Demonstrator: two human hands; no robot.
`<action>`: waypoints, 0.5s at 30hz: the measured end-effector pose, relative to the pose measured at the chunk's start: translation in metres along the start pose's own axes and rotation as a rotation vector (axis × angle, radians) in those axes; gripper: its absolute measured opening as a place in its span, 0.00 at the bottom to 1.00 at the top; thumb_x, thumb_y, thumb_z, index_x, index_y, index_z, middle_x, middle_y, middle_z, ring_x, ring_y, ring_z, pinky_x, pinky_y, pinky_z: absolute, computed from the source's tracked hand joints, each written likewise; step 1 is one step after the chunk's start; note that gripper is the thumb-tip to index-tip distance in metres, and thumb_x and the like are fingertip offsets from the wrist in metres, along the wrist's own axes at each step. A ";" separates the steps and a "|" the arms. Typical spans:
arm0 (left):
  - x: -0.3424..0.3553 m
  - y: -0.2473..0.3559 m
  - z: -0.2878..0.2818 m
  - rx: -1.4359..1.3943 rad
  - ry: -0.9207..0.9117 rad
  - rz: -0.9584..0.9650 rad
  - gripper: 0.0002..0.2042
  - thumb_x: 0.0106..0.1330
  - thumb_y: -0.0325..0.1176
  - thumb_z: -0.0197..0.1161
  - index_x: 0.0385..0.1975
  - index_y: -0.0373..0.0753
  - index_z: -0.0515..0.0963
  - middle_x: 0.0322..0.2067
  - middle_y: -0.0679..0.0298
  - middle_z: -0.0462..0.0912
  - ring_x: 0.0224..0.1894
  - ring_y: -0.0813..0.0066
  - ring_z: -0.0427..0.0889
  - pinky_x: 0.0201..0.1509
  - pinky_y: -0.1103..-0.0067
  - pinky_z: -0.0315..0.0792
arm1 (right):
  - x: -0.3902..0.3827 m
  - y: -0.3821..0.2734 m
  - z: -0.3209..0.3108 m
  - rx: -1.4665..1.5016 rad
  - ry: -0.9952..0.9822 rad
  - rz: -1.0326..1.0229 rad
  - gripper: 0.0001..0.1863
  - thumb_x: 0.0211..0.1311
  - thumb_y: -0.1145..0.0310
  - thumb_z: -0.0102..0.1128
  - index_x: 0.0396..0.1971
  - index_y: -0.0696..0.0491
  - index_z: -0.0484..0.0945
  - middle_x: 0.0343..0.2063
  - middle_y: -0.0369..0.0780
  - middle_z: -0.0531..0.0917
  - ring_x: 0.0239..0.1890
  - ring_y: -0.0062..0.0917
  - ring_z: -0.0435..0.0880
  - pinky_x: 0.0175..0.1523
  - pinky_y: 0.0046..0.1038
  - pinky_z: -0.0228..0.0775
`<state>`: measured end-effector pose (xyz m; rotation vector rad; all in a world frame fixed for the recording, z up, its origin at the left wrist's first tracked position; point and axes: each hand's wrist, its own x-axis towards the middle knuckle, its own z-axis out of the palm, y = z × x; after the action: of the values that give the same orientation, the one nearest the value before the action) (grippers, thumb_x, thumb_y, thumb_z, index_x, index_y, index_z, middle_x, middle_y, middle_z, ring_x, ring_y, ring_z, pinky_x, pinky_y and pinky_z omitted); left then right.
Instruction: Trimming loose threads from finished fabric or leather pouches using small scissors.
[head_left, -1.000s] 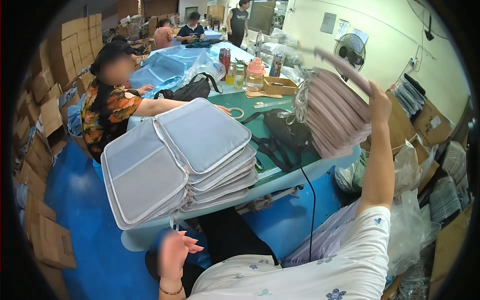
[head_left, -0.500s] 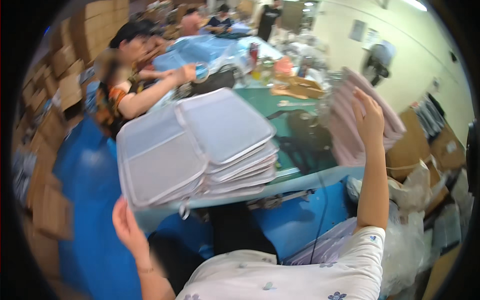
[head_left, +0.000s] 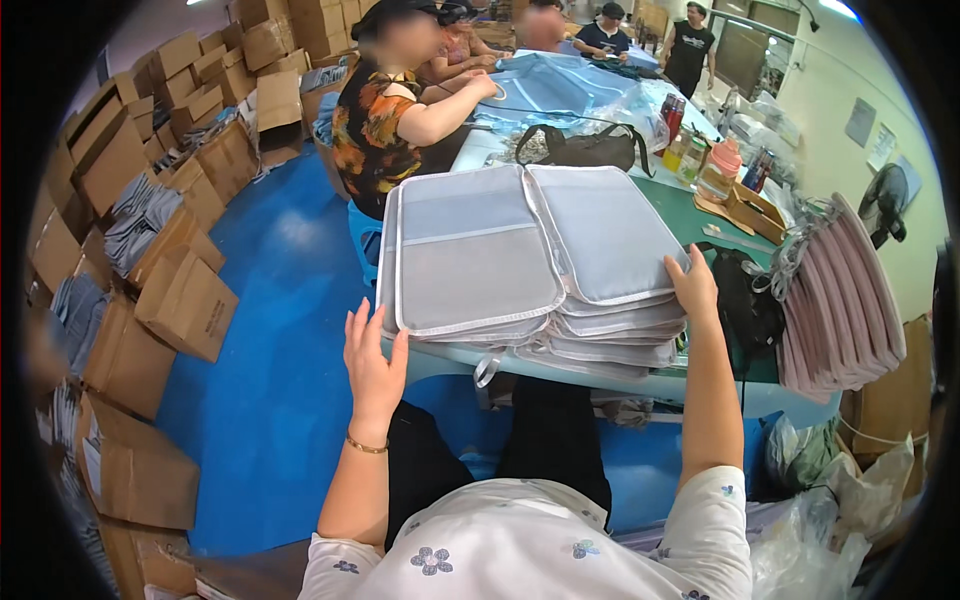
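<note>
In front of me lies a stack of flat grey fabric panels (head_left: 480, 275) with pale piped edges, spread in two overlapping piles. At the stack's near left corner is my left hand (head_left: 375, 365), fingers spread, holding nothing. My right hand (head_left: 692, 285) is at the right edge of the right pile, thumb and fingers apart, its fingertips against the edge. A white loop of tape (head_left: 486, 370) hangs from the near edge. Right of my right hand stands a bundle of folded pink panels (head_left: 838, 300), with grey ties gathered at its top.
A black bag (head_left: 745, 305) lies between the stack and the pink bundle. On the green-topped table (head_left: 660, 195) are another black bag (head_left: 585, 150), bottles (head_left: 718, 172) and a cardboard tray (head_left: 755, 212). A co-worker (head_left: 385, 115) sits at the far left side. Cardboard boxes (head_left: 185, 300) line the left floor.
My view has swung left. My right hand has come from the pink bundle to the grey stack's right edge. My left hand has risen beside the stack's near left corner.
</note>
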<state>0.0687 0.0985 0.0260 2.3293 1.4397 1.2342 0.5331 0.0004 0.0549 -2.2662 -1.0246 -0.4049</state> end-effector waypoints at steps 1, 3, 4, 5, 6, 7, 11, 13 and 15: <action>-0.001 0.004 0.001 -0.005 0.000 0.003 0.22 0.64 0.37 0.60 0.55 0.34 0.70 0.61 0.51 0.66 0.65 0.48 0.59 0.66 0.62 0.57 | 0.003 0.007 0.001 0.197 -0.165 0.130 0.37 0.54 0.52 0.63 0.60 0.57 0.65 0.54 0.53 0.74 0.58 0.46 0.71 0.59 0.35 0.64; -0.003 0.014 0.003 -0.048 -0.084 0.091 0.21 0.61 0.38 0.62 0.53 0.36 0.73 0.60 0.50 0.65 0.64 0.44 0.59 0.63 0.60 0.58 | 0.000 0.006 0.000 0.286 -0.111 0.090 0.35 0.52 0.56 0.67 0.58 0.56 0.68 0.51 0.52 0.76 0.55 0.43 0.73 0.57 0.35 0.66; -0.004 0.015 0.006 -0.038 -0.057 0.142 0.19 0.59 0.37 0.64 0.50 0.37 0.75 0.58 0.51 0.67 0.63 0.45 0.61 0.62 0.61 0.59 | -0.005 -0.009 -0.011 0.258 -0.017 0.026 0.33 0.51 0.58 0.68 0.56 0.56 0.70 0.49 0.51 0.77 0.53 0.42 0.75 0.56 0.35 0.66; -0.003 0.015 0.007 -0.038 -0.057 0.141 0.19 0.59 0.37 0.64 0.50 0.37 0.75 0.58 0.51 0.67 0.63 0.45 0.61 0.62 0.61 0.59 | -0.012 -0.021 -0.020 0.228 0.077 -0.036 0.30 0.51 0.61 0.68 0.54 0.56 0.72 0.48 0.50 0.78 0.50 0.41 0.76 0.56 0.36 0.66; -0.001 0.014 0.009 0.025 0.047 0.161 0.18 0.59 0.36 0.64 0.48 0.37 0.76 0.58 0.52 0.67 0.62 0.45 0.61 0.62 0.60 0.59 | -0.020 -0.027 -0.026 0.195 0.209 -0.144 0.25 0.53 0.63 0.68 0.50 0.57 0.74 0.44 0.46 0.79 0.45 0.33 0.78 0.53 0.30 0.68; 0.001 0.017 0.009 0.090 0.144 0.179 0.16 0.58 0.35 0.64 0.46 0.37 0.77 0.57 0.53 0.67 0.62 0.46 0.61 0.61 0.60 0.60 | -0.029 -0.029 -0.030 0.190 0.207 -0.137 0.25 0.53 0.63 0.68 0.50 0.57 0.74 0.44 0.46 0.79 0.45 0.33 0.78 0.53 0.30 0.68; 0.025 0.040 -0.001 -0.204 0.153 0.229 0.11 0.59 0.30 0.62 0.42 0.36 0.77 0.48 0.56 0.75 0.52 0.56 0.74 0.54 0.68 0.69 | -0.062 -0.031 -0.045 0.651 0.056 -0.024 0.18 0.63 0.64 0.59 0.47 0.60 0.74 0.35 0.38 0.80 0.32 0.16 0.77 0.37 0.16 0.67; 0.044 0.059 0.003 -0.223 0.087 0.341 0.12 0.59 0.27 0.61 0.42 0.35 0.77 0.45 0.57 0.77 0.46 0.59 0.77 0.51 0.71 0.71 | -0.064 -0.010 -0.043 0.814 0.171 0.168 0.17 0.62 0.61 0.59 0.45 0.56 0.74 0.31 0.36 0.82 0.28 0.15 0.75 0.34 0.19 0.66; 0.059 0.085 0.012 -0.233 -0.146 0.454 0.12 0.58 0.27 0.61 0.42 0.34 0.76 0.43 0.56 0.77 0.46 0.57 0.76 0.50 0.70 0.71 | -0.056 0.017 -0.028 0.370 0.183 0.224 0.18 0.62 0.60 0.57 0.46 0.56 0.74 0.31 0.40 0.82 0.31 0.31 0.80 0.40 0.28 0.71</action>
<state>0.1472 0.1041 0.0944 2.5909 0.6967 1.2145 0.5087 -0.0582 0.0412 -1.9429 -0.6791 -0.2932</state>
